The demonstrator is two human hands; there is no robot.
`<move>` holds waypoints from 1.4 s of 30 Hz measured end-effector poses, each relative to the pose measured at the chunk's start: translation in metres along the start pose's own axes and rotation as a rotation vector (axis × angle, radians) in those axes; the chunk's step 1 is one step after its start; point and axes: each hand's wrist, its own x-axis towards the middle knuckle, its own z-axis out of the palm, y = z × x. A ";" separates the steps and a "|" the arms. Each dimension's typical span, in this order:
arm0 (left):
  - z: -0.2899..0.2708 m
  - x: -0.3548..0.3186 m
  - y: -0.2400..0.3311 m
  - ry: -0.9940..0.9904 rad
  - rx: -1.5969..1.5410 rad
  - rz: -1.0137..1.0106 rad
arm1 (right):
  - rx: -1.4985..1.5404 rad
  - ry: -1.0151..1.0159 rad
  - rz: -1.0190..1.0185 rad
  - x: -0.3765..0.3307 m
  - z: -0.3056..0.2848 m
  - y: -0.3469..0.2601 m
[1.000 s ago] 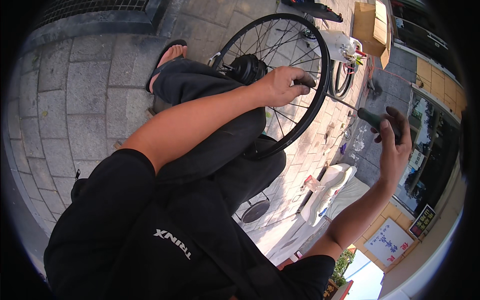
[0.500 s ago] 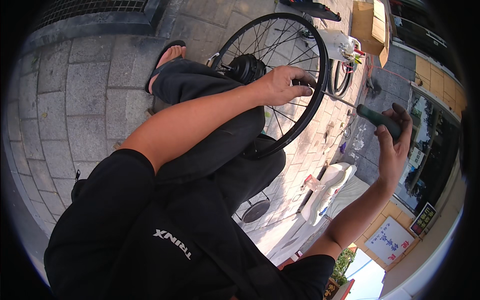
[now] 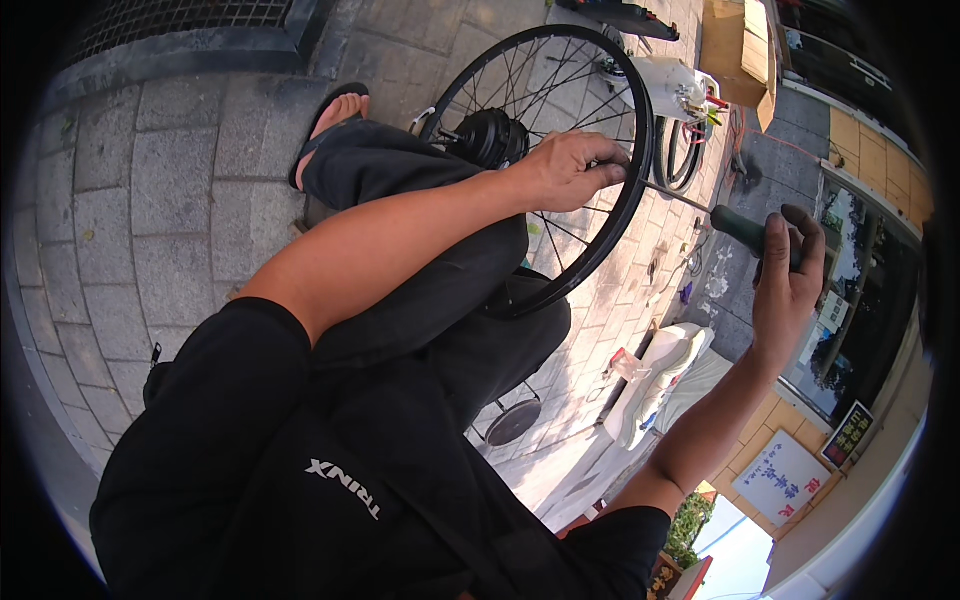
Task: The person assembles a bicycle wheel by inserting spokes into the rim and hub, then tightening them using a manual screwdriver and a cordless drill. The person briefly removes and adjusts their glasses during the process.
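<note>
A black spoked bicycle wheel (image 3: 632, 205), with a thick black hub (image 3: 490, 137), leans upright against my legs. Just inside the rim, my left hand (image 3: 572, 172) pinches a spoke between thumb and fingers; the pinched end is mostly hidden by the fingertips. On the outer side of the rim, my right hand (image 3: 788, 262) grips the dark green handle of a screwdriver (image 3: 738, 230). Its thin shaft points at the rim, and the tip meets the rim opposite my left fingers.
A cardboard box (image 3: 735, 55) and a white container (image 3: 672, 88) holding tools stand beyond the wheel. Another wheel (image 3: 683, 160) lies behind it. A white covered object (image 3: 655, 385) is at the right on the paving, near a round dark pan-like thing (image 3: 513, 422).
My right thumb and fingers have shifted round the screwdriver handle, which has moved slightly left. My left thumb and fingertips have drawn closer together. The wheel has barely moved.
</note>
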 end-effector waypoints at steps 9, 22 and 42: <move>0.006 0.004 0.010 -0.171 -0.176 -0.161 | -0.088 -0.043 -0.048 -0.015 -0.011 -0.023; -0.001 0.012 -0.003 -0.152 -0.066 -0.152 | 0.471 -0.038 0.144 -0.047 0.019 -0.007; -0.012 0.028 -0.017 -0.090 0.386 -0.242 | -0.037 -0.324 0.342 -0.059 0.125 0.070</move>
